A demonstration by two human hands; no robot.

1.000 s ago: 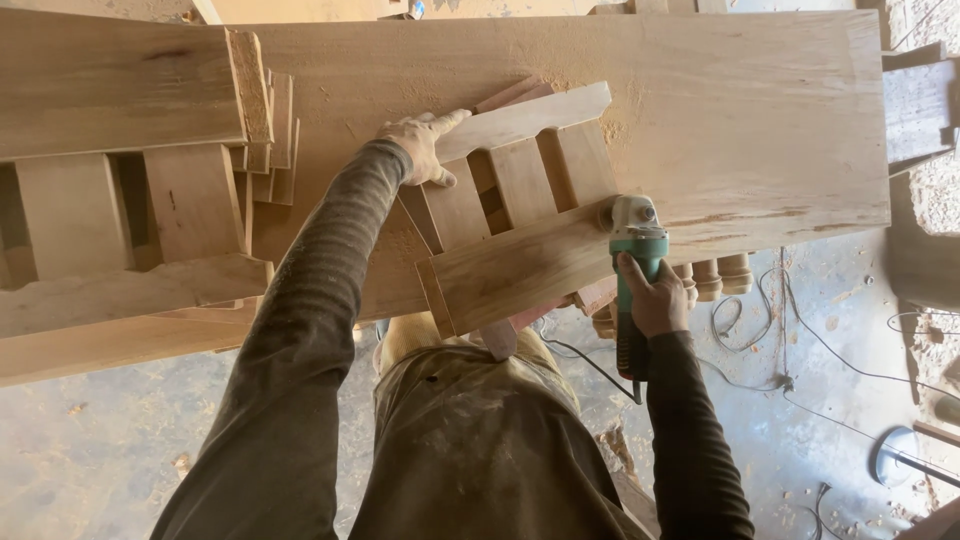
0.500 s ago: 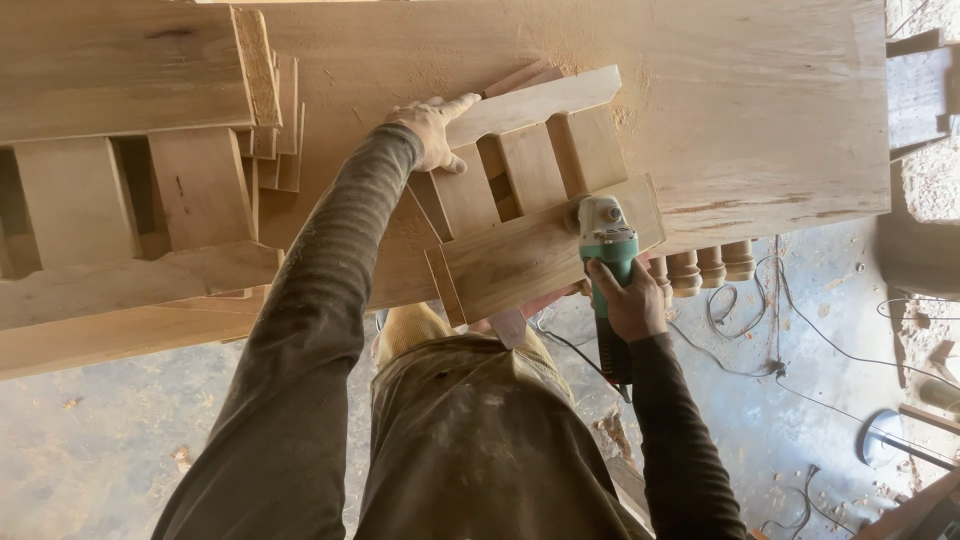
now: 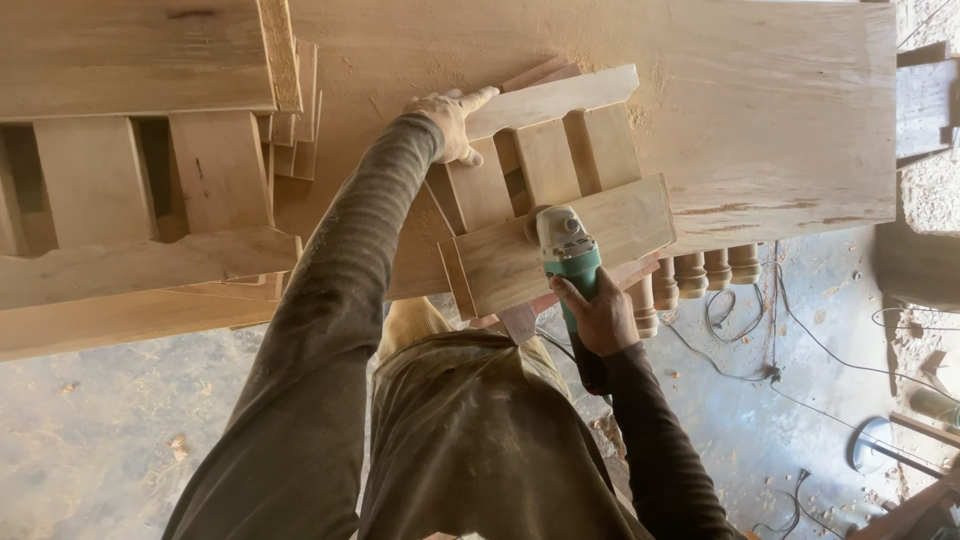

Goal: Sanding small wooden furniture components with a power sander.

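A small slatted wooden frame [image 3: 545,170] lies on a wide wooden board [image 3: 760,120]. My left hand [image 3: 450,122] presses flat on the frame's far rail at its left end. My right hand [image 3: 597,314] grips the green body of an angle grinder [image 3: 567,250], whose grey head rests on the frame's near rail [image 3: 630,225], left of the rail's middle. The grinder's cable runs back past my right forearm.
A larger slatted wooden frame [image 3: 130,190] and stacked boards lie at the left. Turned wooden spindles [image 3: 700,272] stick out under the board's near edge. Cables [image 3: 780,370] trail over the dusty concrete floor at the right, beside a round metal disc [image 3: 870,445].
My right hand has slid the grinder leftward along the near rail, from its right end toward its middle. My left hand stays on the far rail.
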